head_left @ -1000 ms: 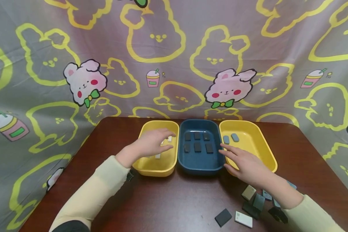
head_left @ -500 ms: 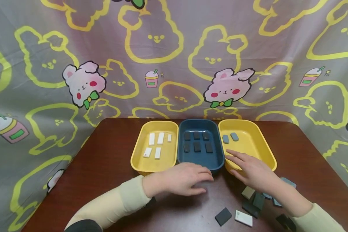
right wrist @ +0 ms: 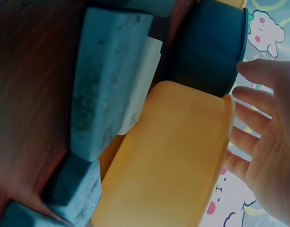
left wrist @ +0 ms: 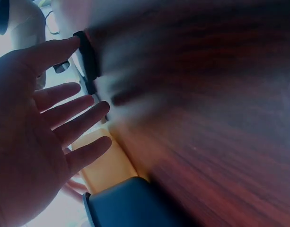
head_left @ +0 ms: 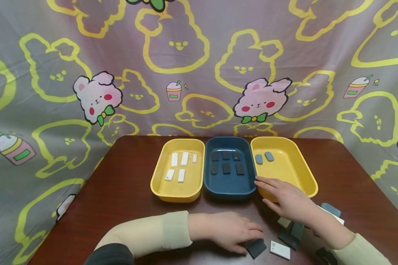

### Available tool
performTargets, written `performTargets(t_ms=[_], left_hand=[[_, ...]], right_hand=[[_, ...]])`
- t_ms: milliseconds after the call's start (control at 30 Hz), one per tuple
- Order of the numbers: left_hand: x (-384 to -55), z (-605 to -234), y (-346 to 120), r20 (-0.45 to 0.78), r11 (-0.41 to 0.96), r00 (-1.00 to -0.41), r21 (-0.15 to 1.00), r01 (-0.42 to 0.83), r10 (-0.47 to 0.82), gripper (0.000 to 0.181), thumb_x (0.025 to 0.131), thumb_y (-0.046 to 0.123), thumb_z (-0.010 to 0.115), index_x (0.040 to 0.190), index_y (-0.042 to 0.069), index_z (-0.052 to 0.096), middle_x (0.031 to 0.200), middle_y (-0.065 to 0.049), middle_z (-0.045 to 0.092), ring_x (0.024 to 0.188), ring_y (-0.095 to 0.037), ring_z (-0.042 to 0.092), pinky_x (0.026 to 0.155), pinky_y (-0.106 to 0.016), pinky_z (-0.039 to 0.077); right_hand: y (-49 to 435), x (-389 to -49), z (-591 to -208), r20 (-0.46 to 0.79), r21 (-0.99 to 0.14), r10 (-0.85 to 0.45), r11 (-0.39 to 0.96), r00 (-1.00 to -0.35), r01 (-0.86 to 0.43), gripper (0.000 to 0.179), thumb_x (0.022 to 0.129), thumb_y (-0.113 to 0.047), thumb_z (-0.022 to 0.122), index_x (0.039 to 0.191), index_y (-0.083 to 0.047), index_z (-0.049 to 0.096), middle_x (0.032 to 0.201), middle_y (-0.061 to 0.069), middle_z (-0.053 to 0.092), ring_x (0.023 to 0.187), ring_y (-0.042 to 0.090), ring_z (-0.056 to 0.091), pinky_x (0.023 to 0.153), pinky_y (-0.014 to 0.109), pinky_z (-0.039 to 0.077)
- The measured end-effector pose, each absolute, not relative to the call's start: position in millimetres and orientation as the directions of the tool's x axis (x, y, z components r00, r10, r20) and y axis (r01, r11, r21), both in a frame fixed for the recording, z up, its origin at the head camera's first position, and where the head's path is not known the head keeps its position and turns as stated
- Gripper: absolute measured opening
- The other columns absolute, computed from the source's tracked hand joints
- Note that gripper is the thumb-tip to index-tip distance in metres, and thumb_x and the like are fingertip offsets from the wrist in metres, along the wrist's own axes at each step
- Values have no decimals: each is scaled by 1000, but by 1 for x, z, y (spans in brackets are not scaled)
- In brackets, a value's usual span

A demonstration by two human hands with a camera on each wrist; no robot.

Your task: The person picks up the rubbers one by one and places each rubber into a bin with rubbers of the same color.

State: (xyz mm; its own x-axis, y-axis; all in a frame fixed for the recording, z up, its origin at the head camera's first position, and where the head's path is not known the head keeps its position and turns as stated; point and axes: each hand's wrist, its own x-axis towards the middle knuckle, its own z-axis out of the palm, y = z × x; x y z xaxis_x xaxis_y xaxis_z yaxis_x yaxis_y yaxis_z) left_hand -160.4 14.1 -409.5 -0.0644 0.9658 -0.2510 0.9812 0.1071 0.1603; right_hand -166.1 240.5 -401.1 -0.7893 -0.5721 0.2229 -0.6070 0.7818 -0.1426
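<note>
My left hand [head_left: 230, 230] reaches low over the table, its fingertips right at a flat black block [head_left: 256, 248]. In the left wrist view its fingers are apart and fairly straight, the thumb tip overlapping the edge of the black block [left wrist: 88, 56]. A white block [head_left: 280, 250] with small print lies just right of the black one. My right hand [head_left: 289, 200] is held, fingers extended, over the near rim of the right yellow bin [head_left: 310, 176]. In the right wrist view nothing is gripped between its fingers.
The left yellow bin [head_left: 159, 184] holds several white blocks. The blue bin [head_left: 230, 186] between holds several dark blocks; two blue-grey blocks [head_left: 269, 156] lie in the right bin. Mixed blocks, one dark green [head_left: 288, 239], lie under the right forearm. A patterned curtain [head_left: 199, 66] hangs behind.
My left hand has moved from above the left yellow bin, rightward and toward me, down to the black block. White blocks in that bin are uncovered. My right hand stays near the right bin.
</note>
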Motion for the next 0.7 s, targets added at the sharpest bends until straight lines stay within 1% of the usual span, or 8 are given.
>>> performTargets(t_ms=[167, 433, 533, 700], left_hand=[[-161, -413, 18, -257, 78, -38, 148, 986, 966, 60, 94, 34, 64, 147, 17, 42, 147, 8, 41, 127, 1, 40, 100, -12, 29], [-161, -414, 21, -241, 66, -29, 145, 987, 970, 52, 92, 27, 68, 140, 18, 51, 137, 9, 53, 122, 2, 45, 101, -13, 28], [-160, -414, 22, -247, 68, -34, 134, 989, 968, 52, 91, 28, 68, 140, 18, 51, 136, 10, 52, 122, 3, 44, 101, -12, 28], [-156, -414, 26, -251, 40, -13, 103, 994, 968, 54, 91, 32, 69, 140, 19, 51, 133, 11, 52, 119, 3, 45, 99, -11, 29]], right_hand=[[241, -166, -402, 208, -160, -561, 789, -801, -594, 57, 84, -26, 76, 135, -9, 57, 135, 9, 55, 116, 28, 57, 93, 49, 46], [241, -167, -405, 219, -162, -558, 788, -800, -594, 56, 84, -25, 76, 134, -9, 59, 135, 8, 56, 115, 28, 58, 92, 48, 47], [240, -168, -406, 236, -163, -558, 785, -796, -598, 53, 84, -24, 76, 132, -8, 61, 133, 8, 58, 114, 27, 58, 92, 48, 47], [238, -169, -405, 252, -172, -552, 783, -795, -598, 48, 85, -24, 75, 128, -7, 64, 130, 8, 60, 112, 27, 61, 90, 46, 49]])
